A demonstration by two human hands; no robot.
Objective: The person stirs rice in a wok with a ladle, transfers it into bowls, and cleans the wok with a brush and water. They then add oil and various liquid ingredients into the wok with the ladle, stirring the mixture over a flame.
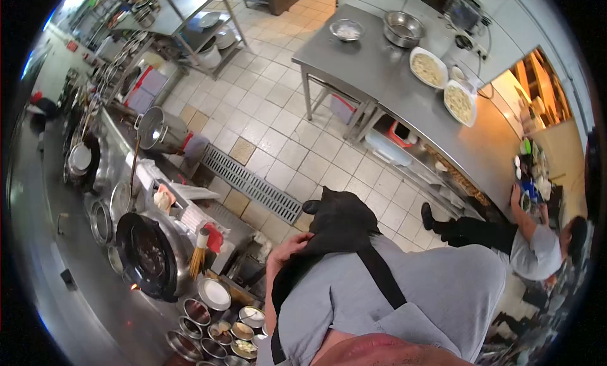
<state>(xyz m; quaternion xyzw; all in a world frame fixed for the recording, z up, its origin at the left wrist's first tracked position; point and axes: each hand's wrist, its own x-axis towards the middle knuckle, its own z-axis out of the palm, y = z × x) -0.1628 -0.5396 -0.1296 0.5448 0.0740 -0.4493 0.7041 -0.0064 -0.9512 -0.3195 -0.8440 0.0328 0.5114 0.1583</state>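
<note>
My left hand [296,244] rests low against my black apron [341,224], at the left side of my body. Its fingers look stretched out along the cloth, with no object visible in them. My right hand is out of view; only the grey shirt shows on that side. Nearest to my left hand is the cooking line, with a dark wok [148,255] on the range. A bamboo brush [198,253] stands beside the wok, close to a red cloth [215,237]. Below them sits a white plate [215,294].
Several metal bowls [197,310] hold ingredients at lower left. A large pot [159,129] stands beyond the range. A floor grate [253,183] crosses the tiles. Two white dishes of food [459,103] lie on the steel table [392,81]. Another person [537,252] works at far right.
</note>
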